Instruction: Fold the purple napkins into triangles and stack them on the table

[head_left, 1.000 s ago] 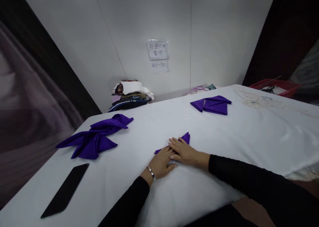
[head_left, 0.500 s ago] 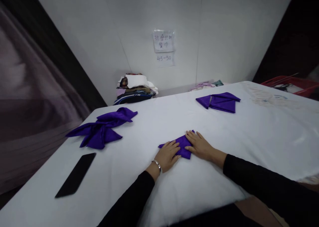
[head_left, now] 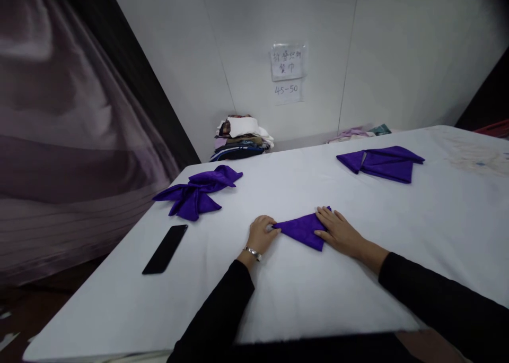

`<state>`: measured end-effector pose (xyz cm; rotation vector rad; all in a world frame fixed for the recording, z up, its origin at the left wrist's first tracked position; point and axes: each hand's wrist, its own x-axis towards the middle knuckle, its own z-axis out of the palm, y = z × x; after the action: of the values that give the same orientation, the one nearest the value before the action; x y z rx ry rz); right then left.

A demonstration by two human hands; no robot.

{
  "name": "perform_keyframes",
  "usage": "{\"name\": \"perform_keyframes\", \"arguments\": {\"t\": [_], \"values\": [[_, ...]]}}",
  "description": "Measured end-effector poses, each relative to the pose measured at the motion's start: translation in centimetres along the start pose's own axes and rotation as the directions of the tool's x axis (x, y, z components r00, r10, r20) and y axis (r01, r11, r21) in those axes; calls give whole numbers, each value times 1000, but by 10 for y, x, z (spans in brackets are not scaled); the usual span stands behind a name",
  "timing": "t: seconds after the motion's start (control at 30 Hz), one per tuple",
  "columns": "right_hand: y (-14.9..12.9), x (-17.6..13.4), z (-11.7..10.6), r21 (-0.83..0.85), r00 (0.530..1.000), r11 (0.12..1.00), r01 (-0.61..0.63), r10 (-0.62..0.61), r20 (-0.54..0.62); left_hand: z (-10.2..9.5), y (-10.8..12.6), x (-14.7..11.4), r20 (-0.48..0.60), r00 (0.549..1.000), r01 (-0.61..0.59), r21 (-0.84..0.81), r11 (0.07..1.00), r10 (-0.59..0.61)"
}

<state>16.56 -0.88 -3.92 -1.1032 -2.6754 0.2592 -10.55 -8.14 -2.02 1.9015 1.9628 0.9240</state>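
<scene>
A purple cloth napkin [head_left: 301, 230], folded into a flat triangle, lies on the white-covered table [head_left: 318, 294] in front of me. Its narrow left tip is pinched between thumb and fingers of my left hand [head_left: 261, 234], which has a silver band on the wrist. My right hand [head_left: 338, 233] rests flat on the napkin's wide right end, fingers stretched out, covering part of that edge.
Purple folded cloths lie at the left [head_left: 194, 193] and far right [head_left: 385, 162] of the table. A black phone-like slab [head_left: 165, 249] sits near the left edge. Piled clothes [head_left: 240, 140] stand behind the table, below a paper sign [head_left: 287, 63] on the wall.
My left hand has slid off the napkin's middle to its left tip and closed there, uncovering the triangle. My right hand stays on the right end. The camera view has swung left.
</scene>
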Motion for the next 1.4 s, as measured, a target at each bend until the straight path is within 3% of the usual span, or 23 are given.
{"name": "perform_keyframes", "arguments": {"t": [0.13, 0.3, 0.63, 0.97, 1.2, 1.4], "values": [[0, 0, 0, -9, 1000, 1000, 1, -1, 3, 1, -1, 3, 43, 999, 26, -35, 999, -25], [0, 0, -1, -9, 1000, 1000, -6, 6, 10, -4, -3, 9, 240, 970, 35, -39, 999, -25], [-4, 0, -8, 3, 998, 999, -41, 41, 46, -4, -10, 17, 269, 961, -56, -24, 998, 60], [-9, -2, -16, -67, 994, 993, -101, 102, 22, 6, 2, 15, 163, 985, -69, 127, 989, 48], [-7, -3, -15, -7, 993, 993, -118, 118, 28, 12, 23, 10, 9, 1000, -4, 328, 945, 1], [-10, -1, -21, 55, 990, 989, -135, 132, 45, 10, 21, 11, -8, 997, 79, 369, 926, -83]]}}
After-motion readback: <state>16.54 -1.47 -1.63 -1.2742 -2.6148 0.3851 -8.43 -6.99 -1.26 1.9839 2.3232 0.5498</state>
